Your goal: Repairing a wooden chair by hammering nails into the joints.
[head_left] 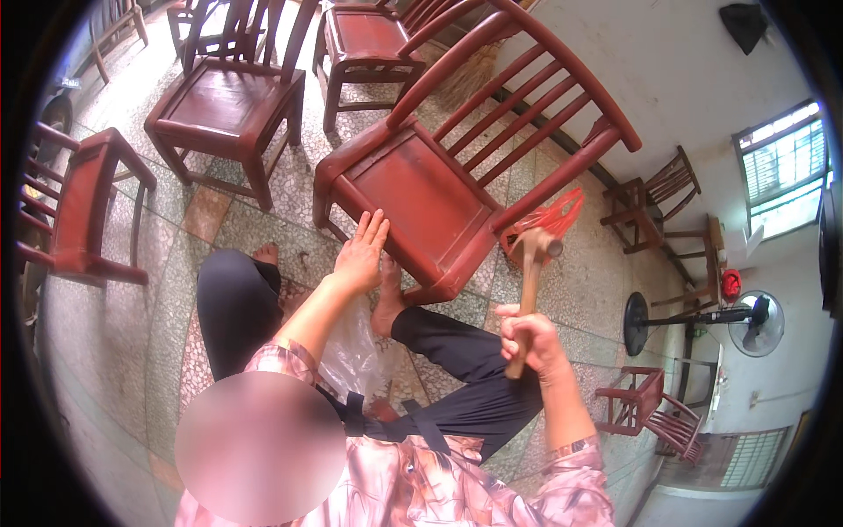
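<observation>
Two bare hands in view. Left hand (pixel 358 259) lies palm down on the near edge of a red-brown wooden chair with a slatted back (pixel 420 198), fingers extended, slightly apart. Right hand (pixel 534 341) has fingers clamped around a hammer with a light-brown wooden handle (pixel 530 285), head up. Chair is directly in front of the seated person, on speckled stone-tile floor (pixel 176 325). Crumpled clear plastic bag (pixel 353 351) between the legs; red plastic bag (pixel 564 215) beyond the hammer head. Black pedestal fan (pixel 757 321) well off right.
</observation>
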Available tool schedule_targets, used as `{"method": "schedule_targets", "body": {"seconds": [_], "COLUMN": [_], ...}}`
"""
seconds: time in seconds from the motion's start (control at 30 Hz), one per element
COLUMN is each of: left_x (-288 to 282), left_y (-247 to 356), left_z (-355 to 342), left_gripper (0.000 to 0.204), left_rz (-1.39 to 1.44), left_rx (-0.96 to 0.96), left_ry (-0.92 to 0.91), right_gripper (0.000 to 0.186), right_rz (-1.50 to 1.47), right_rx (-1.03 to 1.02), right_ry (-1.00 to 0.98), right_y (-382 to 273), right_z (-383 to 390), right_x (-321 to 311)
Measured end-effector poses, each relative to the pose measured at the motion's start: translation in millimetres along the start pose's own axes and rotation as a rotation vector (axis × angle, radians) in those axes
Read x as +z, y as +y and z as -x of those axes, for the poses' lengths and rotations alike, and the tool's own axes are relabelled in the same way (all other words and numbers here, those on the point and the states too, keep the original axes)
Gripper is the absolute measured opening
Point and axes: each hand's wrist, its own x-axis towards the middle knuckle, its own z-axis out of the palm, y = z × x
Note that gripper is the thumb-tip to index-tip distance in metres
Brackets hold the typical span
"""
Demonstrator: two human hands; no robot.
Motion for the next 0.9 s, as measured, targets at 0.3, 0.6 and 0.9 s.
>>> {"method": "schedule_targets", "body": {"seconds": [0.3, 0.6, 0.9], "left_x": [0, 3, 5], "left_y": [-3, -6, -5], "left_z": [3, 4, 4], "left_gripper": [0.076, 0.073, 0.075], "left_rz": [-0.019, 0.015, 0.020], "left_rx": [-0.015, 0.017, 0.026], "left_ry": [0.021, 0.057, 0.051], "right_gripper": [0.027, 0.021, 0.016], "right_rz": [0.211, 0.294, 0.459], "right_rx": [0.141, 0.171, 0.127], "right_ry": [0.129, 0.247, 0.309], "right_y": [-9, 5, 19], "right_z": [-28, -40, -56], "right_x": [-12, 12, 28]}}
